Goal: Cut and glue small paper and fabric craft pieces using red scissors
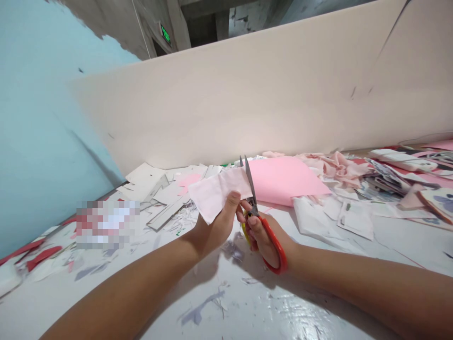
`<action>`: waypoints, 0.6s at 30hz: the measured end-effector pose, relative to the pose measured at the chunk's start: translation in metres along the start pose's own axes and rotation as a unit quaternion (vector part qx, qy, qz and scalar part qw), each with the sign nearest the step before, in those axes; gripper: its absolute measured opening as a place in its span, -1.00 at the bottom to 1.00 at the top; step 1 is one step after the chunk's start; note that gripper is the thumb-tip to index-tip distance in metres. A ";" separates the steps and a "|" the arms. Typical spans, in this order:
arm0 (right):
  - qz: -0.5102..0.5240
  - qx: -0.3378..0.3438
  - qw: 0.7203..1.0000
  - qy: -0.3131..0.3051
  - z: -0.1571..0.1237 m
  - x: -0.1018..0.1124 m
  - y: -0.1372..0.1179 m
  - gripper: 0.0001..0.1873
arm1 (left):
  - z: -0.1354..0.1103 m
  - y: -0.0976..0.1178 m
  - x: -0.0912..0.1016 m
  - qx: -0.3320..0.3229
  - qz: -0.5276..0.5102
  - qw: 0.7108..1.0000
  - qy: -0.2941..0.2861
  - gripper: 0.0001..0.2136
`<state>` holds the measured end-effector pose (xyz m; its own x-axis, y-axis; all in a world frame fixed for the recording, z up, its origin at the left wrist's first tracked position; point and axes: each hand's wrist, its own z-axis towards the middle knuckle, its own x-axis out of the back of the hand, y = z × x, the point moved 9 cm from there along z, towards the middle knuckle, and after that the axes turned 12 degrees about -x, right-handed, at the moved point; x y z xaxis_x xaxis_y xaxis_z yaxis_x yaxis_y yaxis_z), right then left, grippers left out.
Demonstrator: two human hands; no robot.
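Between thumb and fingers my left hand (223, 222) pinches a pale pink piece, paper or cloth (217, 191), held up above the table. In my right hand (264, 241) is a pair of scissors (279, 252) with red handles, a yellow part showing behind the fingers. Its blades point up and away from me and stand slightly apart at the right edge of the pale piece. Whether the blades bite into it I cannot tell. Both hands are close together, their fingers almost touching. Behind them lies a larger pink sheet (286, 179).
Grey-white card offcuts (148, 182) and paper shreds lie left of centre. Crumpled peach fabric (336, 167), white plastic-like sheets (313, 217) and a white power strip (403, 160) are at the right. Red scraps (42, 257) lie far left. A pale partition (255, 94) stands behind the table (300, 307).
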<state>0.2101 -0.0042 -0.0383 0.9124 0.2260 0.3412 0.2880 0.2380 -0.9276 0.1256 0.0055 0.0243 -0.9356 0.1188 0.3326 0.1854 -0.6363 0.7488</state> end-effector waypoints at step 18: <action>-0.051 0.003 0.999 0.017 0.003 0.002 -0.008 -0.44 | 0.002 0.003 0.003 -0.001 0.013 1.000 0.012 -0.53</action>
<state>0.2087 -0.0025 -0.0297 0.8884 0.1674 0.4274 0.3772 0.2645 -0.8876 0.1236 0.0053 0.0290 -0.9373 0.0837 0.3382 0.2094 -0.6404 0.7389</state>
